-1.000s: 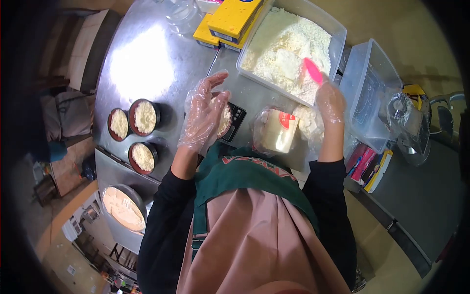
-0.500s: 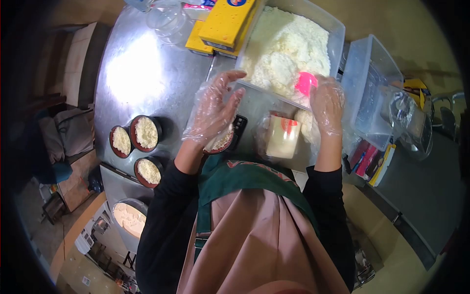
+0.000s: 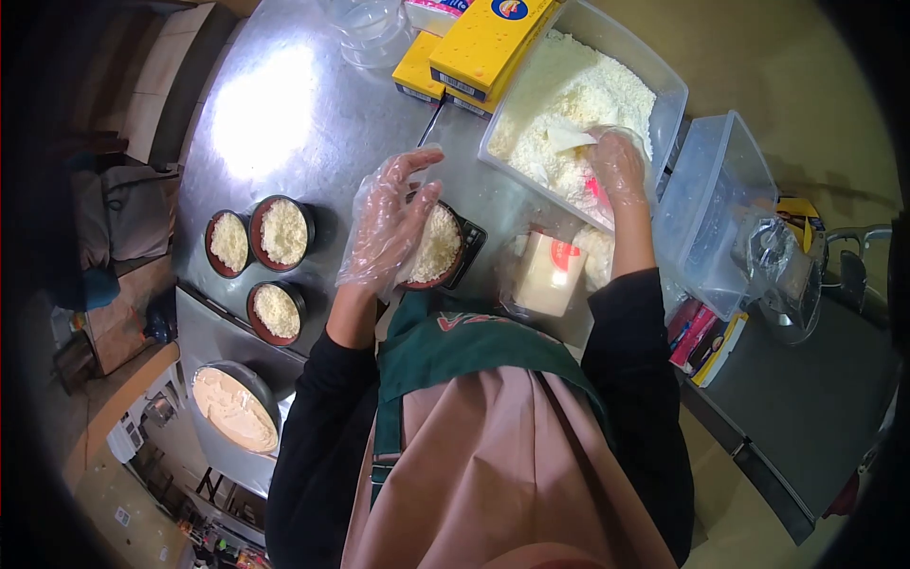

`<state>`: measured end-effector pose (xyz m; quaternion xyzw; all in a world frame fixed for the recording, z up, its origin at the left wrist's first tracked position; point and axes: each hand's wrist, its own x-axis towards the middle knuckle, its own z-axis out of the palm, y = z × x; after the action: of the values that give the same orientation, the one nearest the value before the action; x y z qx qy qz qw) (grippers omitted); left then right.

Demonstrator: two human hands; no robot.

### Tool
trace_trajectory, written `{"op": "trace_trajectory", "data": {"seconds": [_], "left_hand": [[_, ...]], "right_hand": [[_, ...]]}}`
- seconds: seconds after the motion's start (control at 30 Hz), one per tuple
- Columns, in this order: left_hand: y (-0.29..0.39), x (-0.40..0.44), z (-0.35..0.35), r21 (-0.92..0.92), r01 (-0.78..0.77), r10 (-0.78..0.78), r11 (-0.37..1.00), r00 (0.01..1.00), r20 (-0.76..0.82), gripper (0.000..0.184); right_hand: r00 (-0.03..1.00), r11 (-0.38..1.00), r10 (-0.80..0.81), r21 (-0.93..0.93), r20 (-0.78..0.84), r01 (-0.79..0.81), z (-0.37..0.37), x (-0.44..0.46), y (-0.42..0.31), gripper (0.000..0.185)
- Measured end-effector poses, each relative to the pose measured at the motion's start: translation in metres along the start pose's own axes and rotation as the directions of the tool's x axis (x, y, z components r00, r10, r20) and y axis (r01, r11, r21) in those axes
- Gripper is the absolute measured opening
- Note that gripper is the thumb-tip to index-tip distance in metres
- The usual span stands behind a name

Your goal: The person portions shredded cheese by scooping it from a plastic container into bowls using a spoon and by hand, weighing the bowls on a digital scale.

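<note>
My left hand (image 3: pixel 389 223), in a clear plastic glove, hovers open with fingers apart beside a dark bowl of grated cheese (image 3: pixel 438 248). That bowl sits on a black kitchen scale (image 3: pixel 468 248). Inside a clear plastic tub (image 3: pixel 668 81), my gloved right hand (image 3: pixel 618 166) is curled over a heap of grated cheese (image 3: pixel 607 81). A pale flap shows by its fingertips; I cannot make out what it is. The pink scoop (image 3: pixel 595 190) lies in the cheese just below this hand. A wrapped block of cheese (image 3: pixel 550 275) stands in front of the tub.
Three filled bowls (image 3: pixel 282 232) stand at the left of the steel table (image 3: pixel 332 180). Yellow boxes (image 3: pixel 483 47) are stacked beside the tub. A second plastic tub (image 3: pixel 716 209) is at the right, and a round pan of beige mixture (image 3: pixel 235 408) is at lower left.
My right hand has moved further into the tub, over the cheese, now partly covering the pink scoop. My left hand has shifted slightly left, revealing more of the bowl on the scale. The view has tilted.
</note>
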<state>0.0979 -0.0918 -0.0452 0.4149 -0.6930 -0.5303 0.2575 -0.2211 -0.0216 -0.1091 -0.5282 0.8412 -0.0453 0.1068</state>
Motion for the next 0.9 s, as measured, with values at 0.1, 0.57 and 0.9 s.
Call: {"op": "trace_trajectory", "data": {"seconds": [0.1, 0.57, 0.9], "left_hand": [[-0.001, -0.007, -0.004, -0.029, 0.034, -0.035, 0.999, 0.998, -0.052, 0.028], [0.013, -0.026, 0.015, 0.022, 0.023, -0.022, 0.999, 0.998, -0.057, 0.029], [0.034, -0.058, 0.070, -0.004, 0.045, -0.044, 0.999, 0.980, 0.192, 0.029]], "right_hand": [[0.991, 0.975, 0.129, 0.186, -0.045, -0.118, -0.019, 0.003, -0.003, 0.026], [0.954, 0.914, 0.181, 0.398, -0.241, -0.073, -0.022, 0.001, 0.008, 0.023], [0.980, 0.265, 0.196, 0.960, 0.037, -0.089, -0.056, -0.033, 0.035, 0.030]]}}
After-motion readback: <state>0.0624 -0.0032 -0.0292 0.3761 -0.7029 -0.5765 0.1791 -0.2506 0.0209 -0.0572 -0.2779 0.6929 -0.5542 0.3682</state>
